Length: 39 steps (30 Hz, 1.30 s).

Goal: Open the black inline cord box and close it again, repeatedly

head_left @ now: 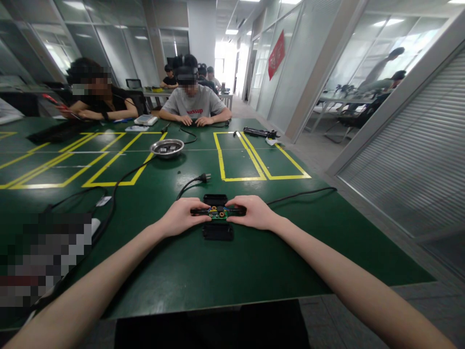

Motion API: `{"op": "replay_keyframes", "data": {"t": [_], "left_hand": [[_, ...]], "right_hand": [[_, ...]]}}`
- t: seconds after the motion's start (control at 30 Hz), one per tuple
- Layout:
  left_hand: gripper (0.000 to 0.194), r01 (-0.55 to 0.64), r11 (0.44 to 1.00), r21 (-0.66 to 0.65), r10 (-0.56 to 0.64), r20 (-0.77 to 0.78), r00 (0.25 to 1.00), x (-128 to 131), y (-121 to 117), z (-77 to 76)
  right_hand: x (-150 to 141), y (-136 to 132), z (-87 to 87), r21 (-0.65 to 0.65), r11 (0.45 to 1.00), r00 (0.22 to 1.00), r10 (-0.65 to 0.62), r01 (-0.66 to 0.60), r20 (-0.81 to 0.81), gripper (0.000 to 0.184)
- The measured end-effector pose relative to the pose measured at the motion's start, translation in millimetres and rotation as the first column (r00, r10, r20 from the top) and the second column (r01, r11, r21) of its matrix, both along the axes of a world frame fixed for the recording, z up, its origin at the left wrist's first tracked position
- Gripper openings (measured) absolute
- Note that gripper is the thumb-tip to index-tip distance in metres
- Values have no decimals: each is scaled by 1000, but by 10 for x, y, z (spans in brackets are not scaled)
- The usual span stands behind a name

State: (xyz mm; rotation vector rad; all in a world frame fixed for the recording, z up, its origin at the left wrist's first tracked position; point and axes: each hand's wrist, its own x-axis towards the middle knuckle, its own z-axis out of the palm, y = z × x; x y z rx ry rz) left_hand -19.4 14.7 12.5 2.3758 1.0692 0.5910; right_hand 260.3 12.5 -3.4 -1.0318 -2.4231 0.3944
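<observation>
A small green circuit board (218, 212) with orange and black parts is held just above the green table (189, 271), between two black cable ends. My left hand (180, 217) grips its left end and my right hand (253, 213) grips its right end, fingers closed on both. A black casing half (218, 231) lies directly below the board, and another black casing half (215, 199) lies just behind it. A black cable with a plug (203, 178) runs back from the left side; another cable (301, 195) trails right.
A metal bowl (167, 148) with small parts sits mid-table among yellow tape outlines (254, 162). Black cables (109, 208) cross the left side. Two people sit at the far end, with a black tool (259, 132) at far right. The table's right edge meets an aisle.
</observation>
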Motion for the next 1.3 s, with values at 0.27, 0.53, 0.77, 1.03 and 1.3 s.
{"op": "replay_keyframes", "data": {"t": [0.27, 0.53, 0.77, 1.03, 1.3], "left_hand": [[34, 42, 996, -75, -39, 43, 998, -14, 13, -5], [33, 22, 997, -70, -22, -2, 1000, -9, 28, 5], [27, 21, 1000, 1, -21, -90, 996, 3, 20, 24], [29, 23, 999, -26, -26, -103, 994, -26, 16, 69], [35, 44, 979, -197, -23, 108, 994, -40, -28, 155]], "right_hand": [[-12, 7, -5, -13, 1000, 997, 14, -13, 72, 35], [-30, -2, 9, -30, 999, 995, -27, 30, 92, 33], [-53, -38, 36, -30, 998, 991, -57, 61, 120, 33], [-96, -62, 19, -18, 996, 989, -81, 84, 125, 33], [-81, -105, 48, 36, 998, 999, -51, 51, -7, 31]]}}
